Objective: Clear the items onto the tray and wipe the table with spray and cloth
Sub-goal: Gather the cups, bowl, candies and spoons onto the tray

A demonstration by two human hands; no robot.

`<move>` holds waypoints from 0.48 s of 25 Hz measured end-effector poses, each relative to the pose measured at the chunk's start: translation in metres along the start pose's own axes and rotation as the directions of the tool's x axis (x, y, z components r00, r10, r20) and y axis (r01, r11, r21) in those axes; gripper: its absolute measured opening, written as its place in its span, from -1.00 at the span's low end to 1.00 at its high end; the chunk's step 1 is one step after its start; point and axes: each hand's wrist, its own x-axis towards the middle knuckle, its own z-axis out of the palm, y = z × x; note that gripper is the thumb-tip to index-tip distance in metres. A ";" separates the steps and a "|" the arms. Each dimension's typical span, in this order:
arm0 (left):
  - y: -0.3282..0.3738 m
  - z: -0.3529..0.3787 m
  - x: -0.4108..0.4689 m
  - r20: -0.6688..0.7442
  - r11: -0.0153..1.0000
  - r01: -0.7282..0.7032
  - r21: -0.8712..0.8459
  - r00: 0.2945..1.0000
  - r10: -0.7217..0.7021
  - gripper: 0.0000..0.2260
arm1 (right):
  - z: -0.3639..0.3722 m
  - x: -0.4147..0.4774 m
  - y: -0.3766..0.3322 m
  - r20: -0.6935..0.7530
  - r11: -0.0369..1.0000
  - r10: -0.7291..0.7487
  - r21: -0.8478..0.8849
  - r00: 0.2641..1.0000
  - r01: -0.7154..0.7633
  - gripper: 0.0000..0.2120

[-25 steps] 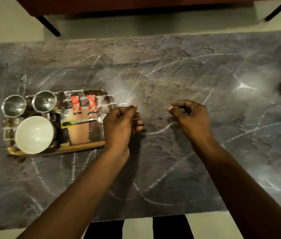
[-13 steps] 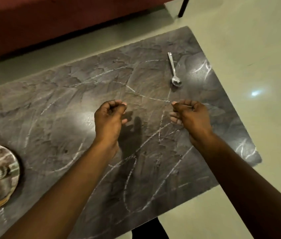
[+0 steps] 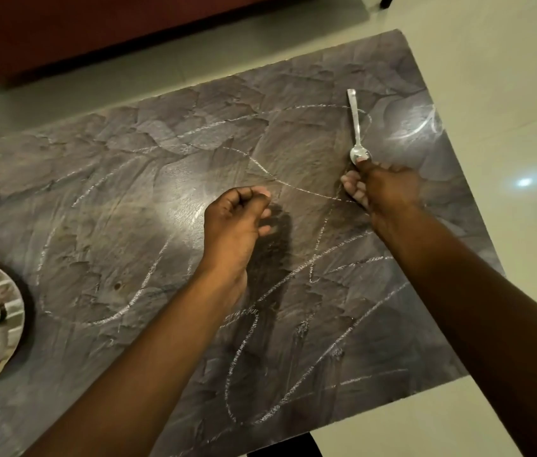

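The desk (image 3: pixel 148 199), scrawled with pale marks for wiping, carries the loaded tray (image 3: pixel 18 311) at its left edge, so I judge the last loose item is the one at the far right. My left grip (image 3: pixel 235 214) hangs over the middle, curled into a fist with nothing visible in it. My right grip (image 3: pixel 385 189) is curled, thumb on the bowl of the spoon (image 3: pixel 356 127), which lies flat with its handle pointing away; whether I have hold of it, I cannot tell.
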 end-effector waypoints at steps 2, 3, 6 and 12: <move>0.003 -0.011 0.002 -0.022 1.000 0.003 -0.014 1.000 -0.004 -0.95 | 0.004 0.004 -0.005 -0.012 0.999 -0.006 -0.040 1.000 0.006 -0.84; 0.005 -0.019 0.002 -0.036 1.000 0.003 -0.031 0.999 -0.004 -0.95 | 0.008 0.002 -0.006 -0.008 0.998 -0.017 -0.065 1.000 0.016 -0.81; 0.010 -0.049 0.001 -0.084 0.996 -0.024 -0.086 0.996 0.016 -0.88 | 0.029 -0.027 -0.001 0.091 0.981 -0.065 -0.176 0.994 0.080 -0.92; 0.022 -0.129 -0.013 -0.196 0.969 -0.096 -0.228 0.979 0.051 -0.81 | 0.106 -0.131 0.041 0.452 0.919 -0.050 -0.328 0.891 0.217 -0.89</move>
